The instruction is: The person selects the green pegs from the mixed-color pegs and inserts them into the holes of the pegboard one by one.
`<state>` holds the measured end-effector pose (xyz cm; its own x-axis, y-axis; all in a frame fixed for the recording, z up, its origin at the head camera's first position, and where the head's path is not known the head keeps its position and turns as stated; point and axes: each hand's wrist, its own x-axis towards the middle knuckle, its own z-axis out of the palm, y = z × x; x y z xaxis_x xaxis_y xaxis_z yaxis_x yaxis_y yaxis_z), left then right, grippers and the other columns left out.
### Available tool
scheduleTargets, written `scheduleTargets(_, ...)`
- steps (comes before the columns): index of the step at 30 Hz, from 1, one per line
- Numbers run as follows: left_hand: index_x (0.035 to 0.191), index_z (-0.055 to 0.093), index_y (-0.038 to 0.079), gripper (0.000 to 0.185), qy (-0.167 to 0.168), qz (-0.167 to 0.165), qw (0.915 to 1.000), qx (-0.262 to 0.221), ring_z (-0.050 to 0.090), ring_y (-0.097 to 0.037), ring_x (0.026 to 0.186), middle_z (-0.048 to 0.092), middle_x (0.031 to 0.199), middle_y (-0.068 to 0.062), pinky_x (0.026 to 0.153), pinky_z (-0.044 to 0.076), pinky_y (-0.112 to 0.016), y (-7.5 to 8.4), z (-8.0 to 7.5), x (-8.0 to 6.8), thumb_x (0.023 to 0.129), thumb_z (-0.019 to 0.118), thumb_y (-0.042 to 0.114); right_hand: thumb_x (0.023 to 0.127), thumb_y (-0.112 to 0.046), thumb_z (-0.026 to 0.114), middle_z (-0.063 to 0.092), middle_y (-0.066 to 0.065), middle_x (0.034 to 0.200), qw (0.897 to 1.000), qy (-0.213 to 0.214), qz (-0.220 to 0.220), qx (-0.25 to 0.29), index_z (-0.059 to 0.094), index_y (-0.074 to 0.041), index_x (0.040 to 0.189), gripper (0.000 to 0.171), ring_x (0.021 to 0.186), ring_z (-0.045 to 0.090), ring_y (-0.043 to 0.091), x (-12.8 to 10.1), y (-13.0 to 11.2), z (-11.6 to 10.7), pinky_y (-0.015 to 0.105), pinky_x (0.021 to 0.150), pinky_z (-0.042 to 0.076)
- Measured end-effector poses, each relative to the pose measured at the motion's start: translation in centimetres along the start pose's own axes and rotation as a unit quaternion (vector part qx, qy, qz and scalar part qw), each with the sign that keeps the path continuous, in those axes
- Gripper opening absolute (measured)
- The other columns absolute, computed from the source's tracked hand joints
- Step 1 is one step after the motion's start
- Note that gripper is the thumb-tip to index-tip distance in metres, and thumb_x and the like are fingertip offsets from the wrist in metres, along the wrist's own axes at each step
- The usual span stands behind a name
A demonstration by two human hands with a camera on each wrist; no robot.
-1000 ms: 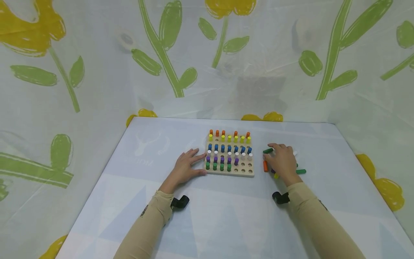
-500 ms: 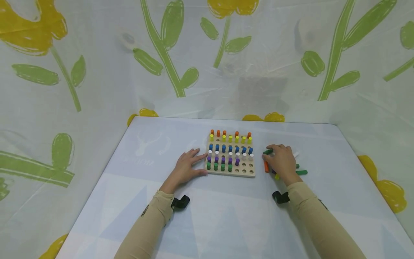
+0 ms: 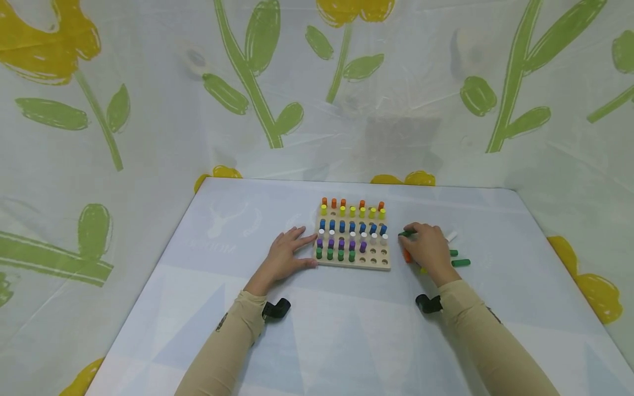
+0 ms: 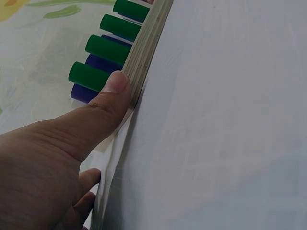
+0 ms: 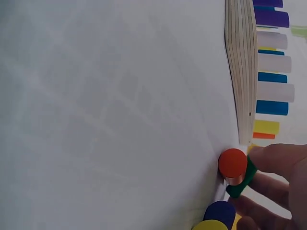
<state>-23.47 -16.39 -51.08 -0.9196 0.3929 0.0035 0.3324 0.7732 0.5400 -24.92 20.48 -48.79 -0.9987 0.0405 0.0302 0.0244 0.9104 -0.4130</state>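
The table (image 3: 346,330) carries the pegboard (image 3: 353,265) at centre, with rows of orange, yellow, blue, white, purple and green pegs standing in it. Left hand (image 3: 284,256) lies flat beside the board's left edge – fingers spread, thumb (image 4: 111,98) pressed against the wood. Right hand (image 3: 427,247) sits just right of the board, fingertips pinching a green peg (image 3: 407,234) above the loose pegs – an orange peg (image 5: 232,164) lies just beside it.
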Motion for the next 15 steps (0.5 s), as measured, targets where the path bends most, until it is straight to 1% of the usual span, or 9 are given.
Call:
scheduleTargets(5, 0.153, 0.048, 0.024, 0.078, 0.0, 0.001, 1.0, -0.001, 0.018, -0.036, 0.154, 0.03, 0.165, -0.013, 0.126, 0.006, -0.055, 0.0, 0.0, 0.0, 0.086, 0.078, 0.049, 0.099, -0.033, 0.066, 0.069, 0.017, 0.123, 1.0, -0.01, 0.01, 0.019, 0.068, -0.005, 0.124, 0.038, 0.114, 0.055, 0.041, -0.5, -0.2, -0.1, 0.061, 0.103, 0.043)
scheduleTargets(8, 0.153, 0.049, 0.024, 0.077, 0.003, 0.002, 1.0, -0.004, 0.018, -0.037, 0.154, 0.03, 0.165, -0.014, 0.126, 0.006, -0.055, 0.0, 0.0, 0.0, 0.086, 0.078, 0.048, 0.1, -0.035, 0.064, 0.069, 0.015, 0.124, 0.999, -0.018, 0.011, 0.033, 0.069, -0.007, 0.125, 0.038, 0.115, 0.055, 0.041, -0.8, -0.3, -0.2, 0.062, 0.104, 0.042)
scheduleTargets(11, 0.152, 0.049, 0.024, 0.077, 0.004, 0.002, 1.0, -0.006, 0.019, -0.037, 0.154, 0.03, 0.165, -0.014, 0.126, 0.006, -0.055, 0.0, 0.0, 0.0, 0.086, 0.079, 0.048, 0.101, -0.037, 0.063, 0.069, 0.014, 0.124, 0.999, -0.026, 0.01, 0.044, 0.07, -0.009, 0.126, 0.039, 0.111, 0.058, 0.038, -1.0, -0.2, -0.2, 0.058, 0.099, 0.046)
scheduleTargets(15, 0.152, 0.049, 0.024, 0.077, 0.004, 0.0, 1.0, -0.007, 0.018, -0.037, 0.154, 0.03, 0.165, -0.013, 0.126, 0.006, -0.055, -0.1, 0.1, 0.0, 0.086, 0.078, 0.048, 0.102, -0.037, 0.062, 0.07, 0.014, 0.122, 0.998, -0.02, 0.014, 0.057, 0.071, -0.008, 0.126, 0.038, 0.099, 0.06, 0.033, -1.3, 0.0, -0.1, 0.051, 0.088, 0.051)
